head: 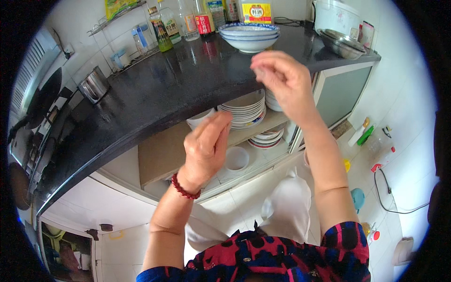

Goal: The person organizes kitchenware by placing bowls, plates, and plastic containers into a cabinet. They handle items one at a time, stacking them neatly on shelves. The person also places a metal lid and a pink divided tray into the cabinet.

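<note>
My left hand [208,148], with a red bead bracelet [185,187] at the wrist, is raised in front of the opened cabinet, fingers bent together; nothing shows in it. My right hand [283,79] is above the edge of the black countertop [169,81], fingers curled towards the thumb, with no held thing visible. Just beyond it, stacked white bowls with blue rims [249,37] sit on the counter. Behind and beside my left hand, a stack of white plates [246,111] and a white bowl [199,118] rest on the cabinet shelf.
Bottles [204,21] line the wall, with a steel pot [93,84] at left and metal bowls [341,44] at right. Lower in the cabinet are more plates [267,137] and a white bowl [236,158]. Bottles [382,158] and a black cord [398,211] lie on the floor at right.
</note>
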`<control>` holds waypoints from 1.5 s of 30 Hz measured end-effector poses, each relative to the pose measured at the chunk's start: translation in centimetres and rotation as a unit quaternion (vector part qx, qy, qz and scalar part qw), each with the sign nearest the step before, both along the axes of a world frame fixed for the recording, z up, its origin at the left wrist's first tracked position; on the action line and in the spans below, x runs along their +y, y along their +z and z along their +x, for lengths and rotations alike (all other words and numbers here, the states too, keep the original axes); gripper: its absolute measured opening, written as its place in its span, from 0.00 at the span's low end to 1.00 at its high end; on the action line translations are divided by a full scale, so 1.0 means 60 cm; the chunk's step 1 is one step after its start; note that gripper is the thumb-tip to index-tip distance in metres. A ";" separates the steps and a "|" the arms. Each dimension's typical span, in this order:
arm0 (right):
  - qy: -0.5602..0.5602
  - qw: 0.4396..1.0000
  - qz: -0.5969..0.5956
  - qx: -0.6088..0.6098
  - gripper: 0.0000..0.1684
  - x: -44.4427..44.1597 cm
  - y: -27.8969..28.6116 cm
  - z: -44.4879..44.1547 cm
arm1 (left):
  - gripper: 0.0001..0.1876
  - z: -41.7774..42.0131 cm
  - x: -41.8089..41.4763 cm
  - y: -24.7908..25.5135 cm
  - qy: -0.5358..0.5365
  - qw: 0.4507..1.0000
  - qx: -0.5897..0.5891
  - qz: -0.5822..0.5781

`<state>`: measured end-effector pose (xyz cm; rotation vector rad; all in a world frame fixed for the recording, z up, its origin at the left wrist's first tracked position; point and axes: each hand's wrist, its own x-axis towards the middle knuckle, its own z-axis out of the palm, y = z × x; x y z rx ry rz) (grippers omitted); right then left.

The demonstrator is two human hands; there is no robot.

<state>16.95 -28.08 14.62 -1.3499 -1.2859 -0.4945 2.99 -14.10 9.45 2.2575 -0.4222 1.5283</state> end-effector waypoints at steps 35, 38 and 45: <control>-0.200 0.966 -0.161 -0.030 0.15 -0.018 0.186 0.107 | 0.10 0.170 0.018 0.288 0.027 0.970 0.240 -0.039; -0.184 0.974 -0.123 -0.036 0.13 -0.065 0.185 0.020 | 0.10 0.094 -0.031 0.287 -0.011 0.977 0.205 -0.050; -0.176 0.953 -0.218 -0.115 0.09 -0.235 0.093 -0.061 | 0.08 -0.055 -0.118 0.170 0.030 0.973 0.179 0.142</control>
